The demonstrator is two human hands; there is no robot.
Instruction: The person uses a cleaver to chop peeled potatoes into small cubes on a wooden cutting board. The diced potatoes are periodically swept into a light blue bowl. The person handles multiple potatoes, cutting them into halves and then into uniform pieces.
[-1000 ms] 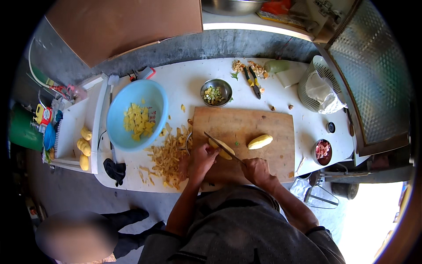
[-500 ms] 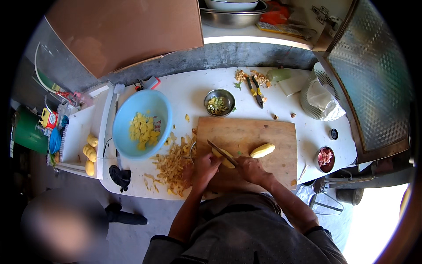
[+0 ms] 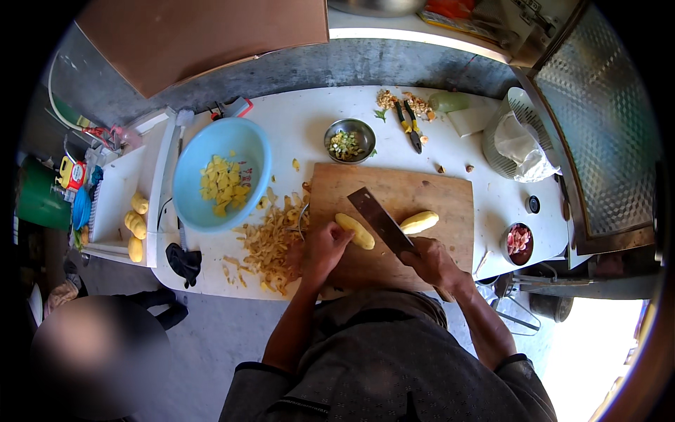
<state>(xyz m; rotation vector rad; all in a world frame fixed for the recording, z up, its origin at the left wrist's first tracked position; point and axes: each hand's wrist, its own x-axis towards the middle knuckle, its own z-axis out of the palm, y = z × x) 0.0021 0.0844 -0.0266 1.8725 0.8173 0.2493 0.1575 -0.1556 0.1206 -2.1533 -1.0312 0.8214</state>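
A peeled yellow potato [image 3: 361, 235] lies on the wooden cutting board [image 3: 394, 184]. Against its left side are the bent fingers of my left hand [image 3: 325, 247], closed at its edge. My right hand [image 3: 434, 261] grips the handle of a cleaver [image 3: 380, 219], whose wide dark blade slants up to the left, between two potatoes and apart from the one at my left hand. To the right of the blade rests the second peeled potato [image 3: 420, 222]. A heap of potato peelings [image 3: 271, 246] spreads beside the board's left edge.
Left of the board stands a blue basin [image 3: 184, 165] with cut potato pieces. Behind it are a metal bowl [image 3: 330, 149] of chopped vegetables and pliers [image 3: 410, 130]. A bowl of meat [image 3: 519, 240] and a basket [image 3: 500, 158] stand right. Another person [image 3: 151, 302] is at lower left.
The cleaver has come up off the potato and moved right with my right hand, its blade now turned broadside. My left hand stays by the potato. The whole view has shifted slightly.
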